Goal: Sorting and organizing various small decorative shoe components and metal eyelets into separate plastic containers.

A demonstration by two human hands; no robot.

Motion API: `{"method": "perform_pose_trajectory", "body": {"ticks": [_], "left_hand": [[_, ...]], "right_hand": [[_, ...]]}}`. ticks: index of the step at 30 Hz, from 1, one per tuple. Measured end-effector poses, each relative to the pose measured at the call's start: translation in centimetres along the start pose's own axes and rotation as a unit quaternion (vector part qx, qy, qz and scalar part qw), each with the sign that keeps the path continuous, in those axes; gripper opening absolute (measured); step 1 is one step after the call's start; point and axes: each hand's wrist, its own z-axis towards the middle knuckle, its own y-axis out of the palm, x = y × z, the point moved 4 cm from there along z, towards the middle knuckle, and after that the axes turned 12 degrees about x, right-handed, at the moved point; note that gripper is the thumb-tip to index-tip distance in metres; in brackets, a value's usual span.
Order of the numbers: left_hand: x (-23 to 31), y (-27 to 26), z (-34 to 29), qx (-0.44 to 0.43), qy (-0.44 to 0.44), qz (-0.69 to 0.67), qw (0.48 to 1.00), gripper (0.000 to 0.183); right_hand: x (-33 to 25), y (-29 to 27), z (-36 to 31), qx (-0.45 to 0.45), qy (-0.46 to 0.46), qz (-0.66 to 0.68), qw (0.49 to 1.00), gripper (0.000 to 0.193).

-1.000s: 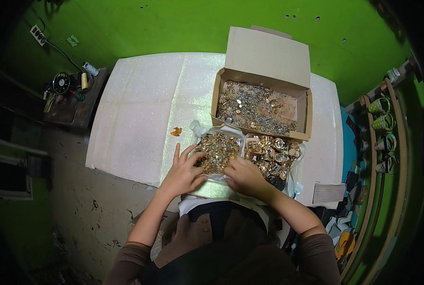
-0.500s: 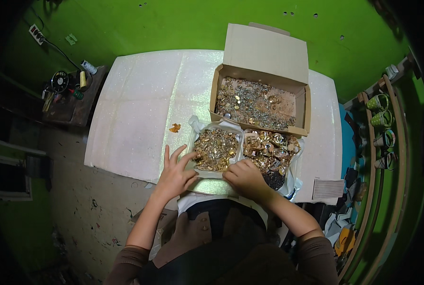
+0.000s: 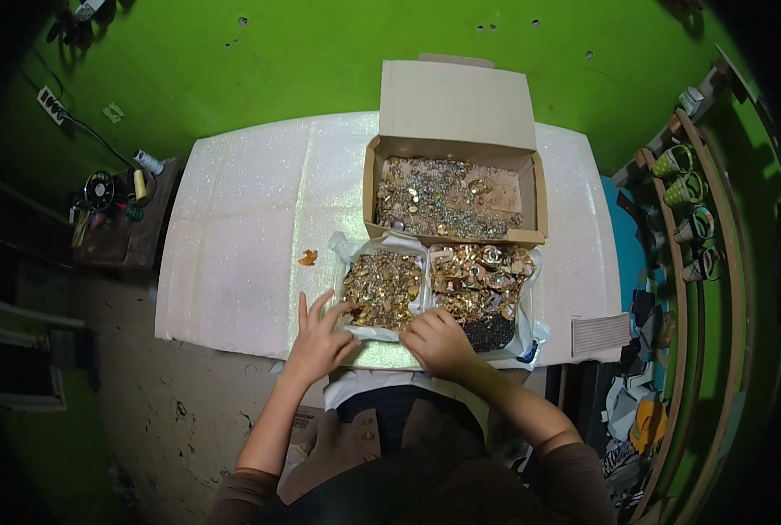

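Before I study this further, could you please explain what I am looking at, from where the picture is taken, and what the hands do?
A camera worn on a person's head looks down; its wide lens bends straight edges. A white table stands on a green floor. On it: an open cardboard box of small metal pieces and two plastic bags of golden pieces. The left hand, fingers spread, touches the left bag. The right hand rests at the near edge of the right bag; whether its grip holds anything is unclear.
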Motion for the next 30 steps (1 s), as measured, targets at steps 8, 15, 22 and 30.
{"method": "perform_pose_trajectory", "body": {"ticks": [8, 15, 22, 30], "left_hand": [[0.1, 0.3, -2.4, -0.022, 0.040, -0.001, 0.999, 0.011], [-1.7, -1.0, -2.1, 0.039, 0.050, 0.087, 0.994, 0.022], [-2.2, -2.3, -2.9, 0.035, 0.056, 0.088, 0.994, 0.019], [-2.3, -2.5, -3.8, 0.035, 0.059, 0.039, 0.997, 0.017]], "right_hand": [[-1.2, -0.7, 0.0, 0.025, 0.092, -0.039, 0.995, 0.020], [-0.8, -1.1, -0.7, 0.005, 0.058, -0.094, 0.994, 0.021], [-2.8, -2.8, -0.7, 0.005, 0.027, -0.119, 0.992, 0.015], [-4.3, -2.0, -0.8, 0.019, 0.054, -0.159, 0.986, 0.010]]}}
